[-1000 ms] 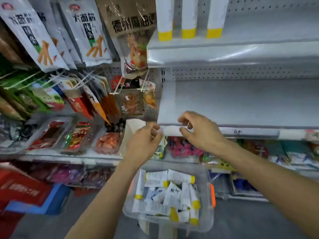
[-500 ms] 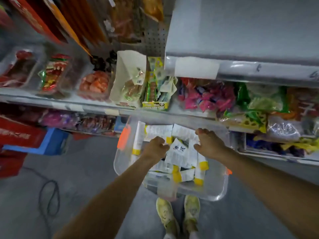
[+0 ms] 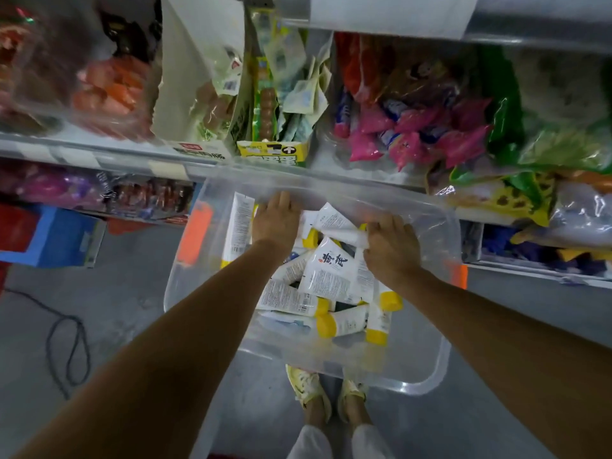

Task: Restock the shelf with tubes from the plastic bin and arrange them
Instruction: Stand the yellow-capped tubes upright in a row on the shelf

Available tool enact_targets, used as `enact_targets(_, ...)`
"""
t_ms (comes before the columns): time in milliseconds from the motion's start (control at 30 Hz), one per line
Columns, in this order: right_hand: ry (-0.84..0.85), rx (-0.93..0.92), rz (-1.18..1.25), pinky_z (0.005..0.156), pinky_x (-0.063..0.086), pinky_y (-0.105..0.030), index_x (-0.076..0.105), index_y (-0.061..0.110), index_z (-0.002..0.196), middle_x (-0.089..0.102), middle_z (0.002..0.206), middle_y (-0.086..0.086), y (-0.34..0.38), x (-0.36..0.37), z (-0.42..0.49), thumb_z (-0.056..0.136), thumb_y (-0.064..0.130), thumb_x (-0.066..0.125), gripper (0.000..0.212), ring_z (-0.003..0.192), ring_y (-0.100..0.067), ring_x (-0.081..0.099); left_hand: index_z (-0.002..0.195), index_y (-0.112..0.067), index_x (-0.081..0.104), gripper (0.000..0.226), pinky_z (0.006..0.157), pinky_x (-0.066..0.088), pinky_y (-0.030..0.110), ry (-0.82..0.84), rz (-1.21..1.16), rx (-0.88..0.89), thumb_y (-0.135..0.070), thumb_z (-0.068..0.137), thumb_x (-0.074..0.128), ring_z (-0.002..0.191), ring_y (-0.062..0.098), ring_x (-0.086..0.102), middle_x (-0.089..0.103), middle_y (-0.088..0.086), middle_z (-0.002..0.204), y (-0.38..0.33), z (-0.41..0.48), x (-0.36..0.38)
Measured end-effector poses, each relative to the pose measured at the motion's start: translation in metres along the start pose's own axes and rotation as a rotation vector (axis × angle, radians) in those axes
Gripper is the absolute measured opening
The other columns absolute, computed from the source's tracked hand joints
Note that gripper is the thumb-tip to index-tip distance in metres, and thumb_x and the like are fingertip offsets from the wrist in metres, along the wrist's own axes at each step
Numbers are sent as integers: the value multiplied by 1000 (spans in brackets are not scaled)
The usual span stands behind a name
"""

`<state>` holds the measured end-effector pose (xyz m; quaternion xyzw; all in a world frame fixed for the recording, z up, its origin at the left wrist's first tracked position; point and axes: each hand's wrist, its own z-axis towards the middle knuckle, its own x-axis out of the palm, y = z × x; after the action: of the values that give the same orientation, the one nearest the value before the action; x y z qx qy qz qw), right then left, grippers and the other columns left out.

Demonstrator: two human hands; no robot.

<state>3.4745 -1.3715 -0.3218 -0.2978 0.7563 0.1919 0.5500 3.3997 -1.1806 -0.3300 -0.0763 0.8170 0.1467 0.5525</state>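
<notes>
Both your hands are down in the clear bin (image 3: 430, 376), whose far rim tucks under the front edge of the snack shelf (image 3: 99, 157). The near end of the bin, above your two shoes (image 3: 308, 385), shows bare bottom with room to move. Your right hand (image 3: 392, 241) curls round one white tube (image 3: 341, 231) at the far right of the pile. Your left hand (image 3: 276, 220) lies fingers-down on the tubes (image 3: 331, 273) by the far rim; whether it grips anything cannot be told. Half a second ago the left hand sat nearer the bin's middle. A second ago both hands were up at the edge of the bare shelf (image 3: 530, 31), which now shows only at the top. About seven yellow caps show, but the tubes overlap too much for a full count. Two orange latches (image 3: 195, 233) flank the bin.
</notes>
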Motion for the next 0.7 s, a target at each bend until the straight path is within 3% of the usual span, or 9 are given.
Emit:
enact_targets(133, 109, -67, -9, 92, 37, -38, 48, 12, 121, 48, 125, -12, -3, -7, -2, 80, 36, 65, 50, 116, -32, 45, 134, -18, 42, 52, 109, 30, 40, 21, 11, 68, -20, 86, 61, 128, 26, 39, 41, 7, 133, 9, -5, 1)
enact_targets(233, 198, 2, 148, 82, 43, -35, 42, 10, 120, 59, 118, -10, 1, -20, -12, 77, 45, 65, 60, 107, -32, 58, 139, -21, 38, 55, 119, 10, 49, 51, -23, 114, -25, 88, 58, 134, 24, 37, 44, 2, 138, 11, -19, -4)
enact_targets(300, 219, 86, 287, 76, 43, -34, 39, 10, 118, 62, 113, -9, 3, -29, -20, 77, 46, 64, 60, 104, -32, 62, 137, -21, 41, 50, 118, 12, 48, 15, -143, 65, -28, 89, 54, 133, 23, 41, 47, 2, 137, 7, -29, -19)
enact_targets(400, 246, 183, 506, 74, 41, -33, 38, 16, 106, 59, 111, -6, 5, -46, -35, 75, 50, 66, 55, 103, -32, 60, 111, -15, 57, 25, 98, 41, 42, 2, -714, -204, -15, 87, 51, 108, 32, 57, 62, 12, 113, 2, -45, -52)
enact_targets(500, 254, 265, 813, 69, 51, -37, 43, 19, 96, 61, 97, -3, 10, -68, -49, 71, 51, 70, 49, 88, -29, 64, 87, -8, 57, 10, 76, 47, 37, 69, -1472, -626, 0, 83, 52, 85, 32, 55, 61, 19, 89, 2, -64, -87)
enact_targets(600, 215, 244, 1061, 55, 48, -33, 54, 19, 80, 59, 68, 1, 18, -102, -68, 75, 60, 67, 43, 62, -24, 61, 96, -3, 56, 13, 73, 51, 39, 146, -1777, -848, -1, 84, 52, 83, 29, 53, 54, 17, 96, 4, -90, -120)
enact_targets(700, 181, 225, 1216, 52, 43, -32, 55, 7, 76, 48, 58, -2, 25, -141, -86, 92, 53, 50, 49, 56, -24, 54, 115, -1, 58, 29, 61, 52, 34, 171, -1887, -790, -10, 89, 50, 88, 26, 58, 59, 19, 105, 6, -118, -152)
